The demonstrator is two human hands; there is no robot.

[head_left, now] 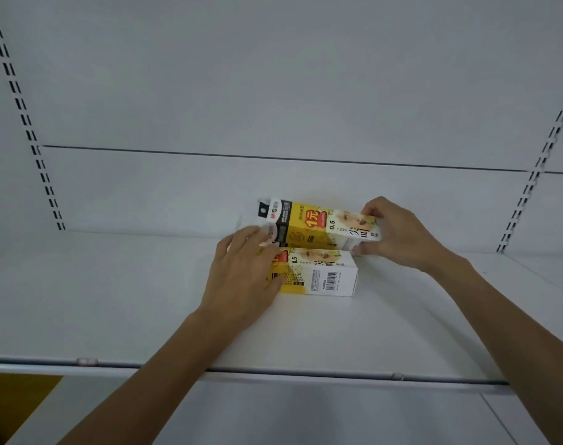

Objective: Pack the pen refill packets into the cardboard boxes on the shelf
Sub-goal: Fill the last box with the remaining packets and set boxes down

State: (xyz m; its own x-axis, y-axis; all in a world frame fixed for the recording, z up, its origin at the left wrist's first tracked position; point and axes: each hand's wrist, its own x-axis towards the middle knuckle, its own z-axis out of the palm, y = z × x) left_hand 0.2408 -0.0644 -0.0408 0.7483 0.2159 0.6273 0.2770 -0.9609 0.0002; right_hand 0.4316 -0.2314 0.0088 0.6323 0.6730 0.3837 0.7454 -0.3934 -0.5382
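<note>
Yellow-and-white cardboard fills the head view; a lower box [325, 277] lies on the white shelf [113, 300]; just behind it the right hand [399, 232] grips the upper box [338, 226] by its right end; refill packets [273, 216] jut from its left end; the left hand [241, 274] presses there with near-straight fingers [257, 234], holding nothing; seating them seems the step in hand; next, a steady push along the box's length.

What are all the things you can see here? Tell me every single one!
shelf: one, white, under everything.
slotted uprights: two, white, left and right sides.
lower box: one, yellow and white, lying on the shelf.
upper box: one, yellow and white, beyond the lower box.
refill packets: count unclear, clear with black tops, poking from the upper box's left end.
left hand: rests on the lower box.
right hand: grips the upper box's right end.
</note>
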